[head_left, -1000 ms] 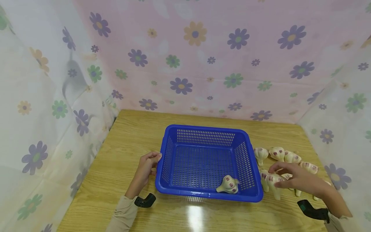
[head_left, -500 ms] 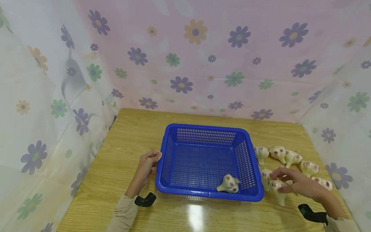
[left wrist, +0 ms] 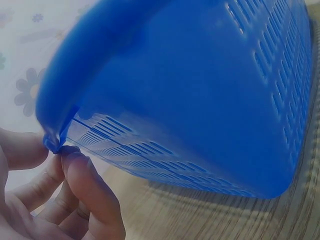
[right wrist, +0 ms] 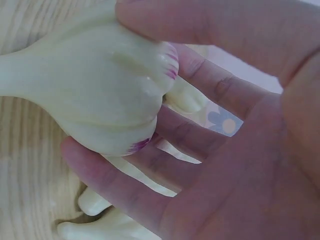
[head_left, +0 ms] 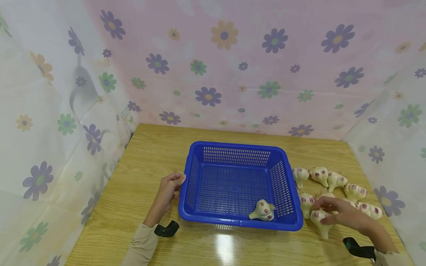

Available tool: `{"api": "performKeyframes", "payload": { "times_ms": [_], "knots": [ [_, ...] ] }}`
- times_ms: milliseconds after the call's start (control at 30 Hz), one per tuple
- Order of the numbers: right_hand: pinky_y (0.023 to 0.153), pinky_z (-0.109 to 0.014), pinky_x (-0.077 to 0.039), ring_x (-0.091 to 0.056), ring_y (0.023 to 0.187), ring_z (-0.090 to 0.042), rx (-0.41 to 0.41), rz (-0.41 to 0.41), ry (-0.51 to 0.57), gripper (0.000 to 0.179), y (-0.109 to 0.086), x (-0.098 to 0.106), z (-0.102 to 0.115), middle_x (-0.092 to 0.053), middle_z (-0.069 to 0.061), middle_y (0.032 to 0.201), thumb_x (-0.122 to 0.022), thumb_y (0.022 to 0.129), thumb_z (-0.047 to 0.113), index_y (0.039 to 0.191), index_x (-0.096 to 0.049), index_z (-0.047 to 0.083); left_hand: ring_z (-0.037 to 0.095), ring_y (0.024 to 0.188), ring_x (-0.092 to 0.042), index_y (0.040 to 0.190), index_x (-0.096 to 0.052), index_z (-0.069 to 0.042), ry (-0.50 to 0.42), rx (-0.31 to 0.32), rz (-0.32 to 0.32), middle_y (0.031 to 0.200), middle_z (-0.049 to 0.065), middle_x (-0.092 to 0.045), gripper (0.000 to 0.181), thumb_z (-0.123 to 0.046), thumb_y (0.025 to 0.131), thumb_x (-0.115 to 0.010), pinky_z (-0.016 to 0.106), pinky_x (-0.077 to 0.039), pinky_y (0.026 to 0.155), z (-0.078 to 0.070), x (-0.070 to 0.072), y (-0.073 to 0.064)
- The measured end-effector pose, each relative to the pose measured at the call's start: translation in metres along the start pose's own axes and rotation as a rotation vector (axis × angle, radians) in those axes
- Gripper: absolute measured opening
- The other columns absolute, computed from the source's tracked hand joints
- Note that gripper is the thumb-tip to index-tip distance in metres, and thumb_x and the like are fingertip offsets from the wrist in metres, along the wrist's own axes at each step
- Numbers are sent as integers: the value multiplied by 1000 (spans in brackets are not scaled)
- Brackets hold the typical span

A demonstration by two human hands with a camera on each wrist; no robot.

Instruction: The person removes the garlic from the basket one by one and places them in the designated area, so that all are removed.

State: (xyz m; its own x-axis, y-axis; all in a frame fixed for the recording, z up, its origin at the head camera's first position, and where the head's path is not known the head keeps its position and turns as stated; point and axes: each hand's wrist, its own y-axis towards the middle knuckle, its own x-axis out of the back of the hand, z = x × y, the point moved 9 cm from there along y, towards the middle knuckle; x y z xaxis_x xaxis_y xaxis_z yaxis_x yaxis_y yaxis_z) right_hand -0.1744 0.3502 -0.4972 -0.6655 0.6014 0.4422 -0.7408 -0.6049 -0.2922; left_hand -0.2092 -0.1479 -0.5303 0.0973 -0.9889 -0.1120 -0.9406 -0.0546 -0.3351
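A blue plastic basket [head_left: 233, 188] with slotted walls stands on the table. My left hand [head_left: 168, 192] pinches its left rim between thumb and fingers, which the left wrist view shows close up at the rim [left wrist: 95, 45]. One garlic bulb [head_left: 263, 210] lies inside at the front right corner. To the right of the basket, my right hand [head_left: 344, 214] holds another garlic bulb [head_left: 322, 220]. In the right wrist view the thumb lies across this bulb [right wrist: 100, 75] and the fingers curve round its far side; its stem points away from the palm.
Several more garlic bulbs [head_left: 336, 181] lie right of the basket, some partly hidden behind my right hand. One bulb [head_left: 300, 176] sits close against the basket's right wall. Flowered cloth [head_left: 239, 74] closes off the wooden table [head_left: 149, 147] at the back and sides.
My right hand has shifted slightly right and toward me, with the garlic bulb at its fingers moving along. Some nearby bulbs have shifted. My left hand stays on the basket rim.
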Motion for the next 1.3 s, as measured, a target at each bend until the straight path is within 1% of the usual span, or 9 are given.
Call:
{"api": "performKeyframes", "payload": {
  "times_ms": [200,367,500,567,633,800,867,1100,1300],
  "knots": [
    [75,-25,-47,-56,96,-7,9,18,-2,23,4,-9,-6,-57,-17,106,-61,89,4,110,-54,-5,16,57,-55,94,-62,-2,-12,-1,0,73,7,-58,17,-18,90,-62,27,-42,42,0,-1,-1],
    [75,-26,-48,-57,95,-11,-16,35,1,25,6,-15,-13,-56,-18,106,-61,89,5,110,-52,-5,16,58,-57,94,-63,-3,8,-5,-10,73,6,-60,16,-19,90,-62,29,-45,43,-2,-1,-2],
    [74,-26,-48,-57,94,-9,-12,25,-12,24,5,-15,-11,-57,-17,106,-61,89,3,110,-53,-5,16,57,-57,94,-63,-2,7,-10,-3,73,7,-59,17,-19,90,-62,28,-45,42,-2,-2,-2],
    [74,-26,-48,-57,94,-7,4,9,-33,22,4,-13,-5,-58,-17,104,-60,89,1,109,-54,-5,16,57,-56,93,-63,-2,6,-9,-2,72,7,-59,16,-19,90,-61,28,-44,42,-2,-2,-2],
    [73,-27,-49,-58,93,-11,14,-17,-70,22,2,-9,1,-59,-18,103,-62,89,2,108,-55,-4,16,57,-56,93,-62,-2,7,-10,-3,72,6,-59,16,-18,91,-61,28,-44,42,-2,-2,-2],
    [74,-31,-50,-57,98,-33,-104,-91,-162,30,0,3,10,-57,-17,107,-66,88,14,110,-54,-2,17,58,-57,93,-62,-2,13,-7,-13,73,6,-59,17,-19,91,-60,28,-45,43,-1,-1,-1],
    [75,-33,-51,-55,101,-39,-130,-110,-192,32,0,8,15,-54,-16,110,-67,88,15,111,-53,-2,17,59,-57,94,-62,-2,17,-9,-13,74,7,-60,17,-19,92,-60,28,-46,43,-1,0,-2],
    [72,-28,-51,-58,100,-30,-31,-142,-301,31,11,14,53,-55,-15,114,-63,92,16,117,-53,2,18,60,-58,93,-62,-3,30,-13,-20,75,7,-60,15,-18,92,-59,29,-46,44,-3,0,-3],
    [74,-35,-51,-54,104,-39,-9,-144,-319,28,30,9,85,-55,-13,115,-62,92,18,116,-54,6,17,59,-57,92,-63,-4,23,-4,-24,74,6,-60,15,-18,91,-60,29,-45,43,-2,0,-3]
  ]
}}
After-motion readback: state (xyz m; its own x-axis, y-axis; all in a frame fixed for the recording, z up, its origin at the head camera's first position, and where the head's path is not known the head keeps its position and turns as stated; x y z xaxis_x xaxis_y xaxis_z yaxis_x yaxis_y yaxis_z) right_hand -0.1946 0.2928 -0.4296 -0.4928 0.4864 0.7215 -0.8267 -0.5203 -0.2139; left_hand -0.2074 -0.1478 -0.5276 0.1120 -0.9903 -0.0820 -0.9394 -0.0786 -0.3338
